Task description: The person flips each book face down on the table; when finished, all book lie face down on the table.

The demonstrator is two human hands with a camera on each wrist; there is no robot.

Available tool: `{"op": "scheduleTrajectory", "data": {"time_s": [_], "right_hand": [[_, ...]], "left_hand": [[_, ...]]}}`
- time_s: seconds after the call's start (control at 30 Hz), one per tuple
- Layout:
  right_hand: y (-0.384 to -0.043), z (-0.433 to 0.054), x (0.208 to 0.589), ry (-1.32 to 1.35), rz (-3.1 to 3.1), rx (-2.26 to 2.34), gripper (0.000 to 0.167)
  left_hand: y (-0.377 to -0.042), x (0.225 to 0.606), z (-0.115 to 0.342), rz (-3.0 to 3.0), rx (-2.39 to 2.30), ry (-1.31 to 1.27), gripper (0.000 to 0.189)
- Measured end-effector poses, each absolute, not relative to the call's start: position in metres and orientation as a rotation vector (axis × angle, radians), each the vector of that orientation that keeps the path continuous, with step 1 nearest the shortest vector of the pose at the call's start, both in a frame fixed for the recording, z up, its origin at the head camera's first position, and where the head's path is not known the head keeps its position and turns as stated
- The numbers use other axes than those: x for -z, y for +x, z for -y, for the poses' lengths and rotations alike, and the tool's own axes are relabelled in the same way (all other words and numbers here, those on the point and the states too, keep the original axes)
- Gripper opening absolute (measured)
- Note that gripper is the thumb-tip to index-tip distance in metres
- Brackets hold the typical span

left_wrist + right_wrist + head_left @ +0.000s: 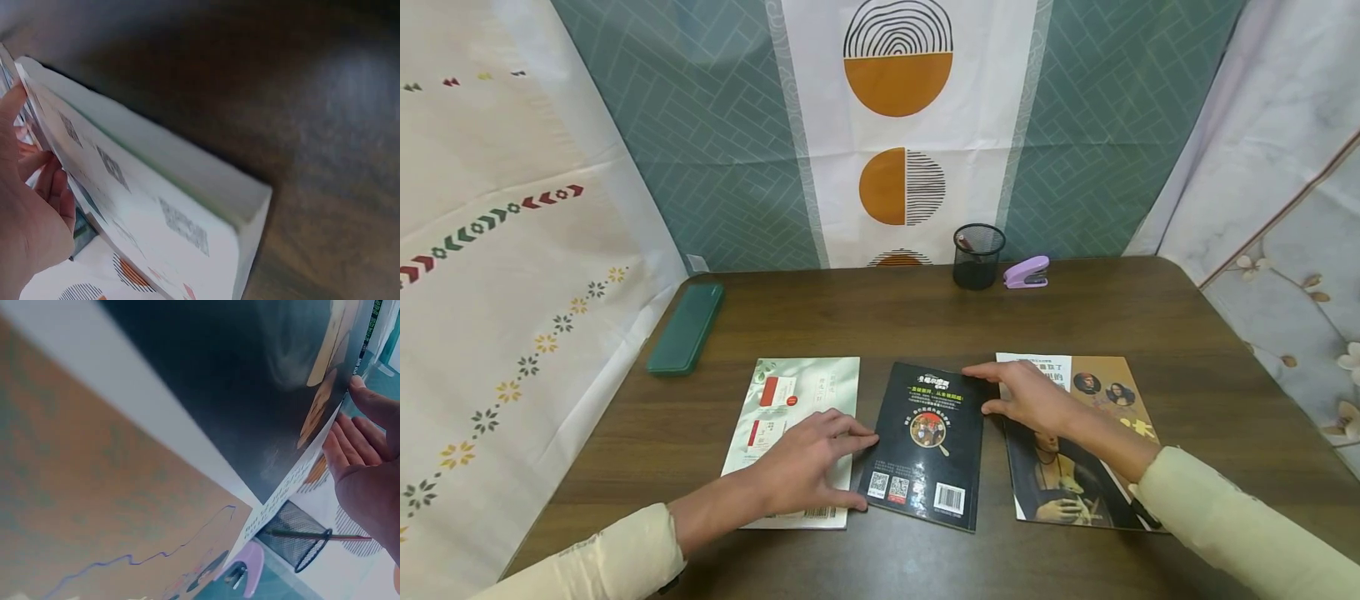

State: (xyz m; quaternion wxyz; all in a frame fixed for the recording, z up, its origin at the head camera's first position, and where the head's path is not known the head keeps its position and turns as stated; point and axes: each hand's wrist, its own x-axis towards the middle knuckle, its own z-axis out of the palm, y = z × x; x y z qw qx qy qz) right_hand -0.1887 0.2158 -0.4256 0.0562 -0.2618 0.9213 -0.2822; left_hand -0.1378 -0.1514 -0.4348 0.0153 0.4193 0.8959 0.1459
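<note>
In the head view a black paperback book (925, 450) lies back cover up, slightly skewed, between the two hands. My left hand (808, 467) reaches over a pale green book (838, 387), with the thumb by the black book's lower left corner and a fingertip at its left edge. On the other side my right hand (1037, 396) extends over an art book (1052, 492) with a painted portrait. Its forefinger touches the black book's top right corner, and the thumb lies by the right edge. Both hands have spread, relaxed fingers. The pale green book (144, 206) fills much of the left wrist view.
A green case (685, 329) sits at the table's far left. Along the back edge stand a black mesh pen holder (977, 258) and a purple stapler (1027, 273). Patterned cloths (715, 133) hang behind and beside the wooden table (850, 312).
</note>
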Motion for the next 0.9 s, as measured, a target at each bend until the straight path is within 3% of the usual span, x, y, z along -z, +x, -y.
{"op": "scheduleTrajectory", "data": {"time_s": [0.9], "right_hand": [[-0.188,-0.206,0.425,-0.764,-2.694,0.896,0.055]], "left_hand": [[-0.113,0.437,0.145,-2.906,-0.387,1.398,0.080]]}}
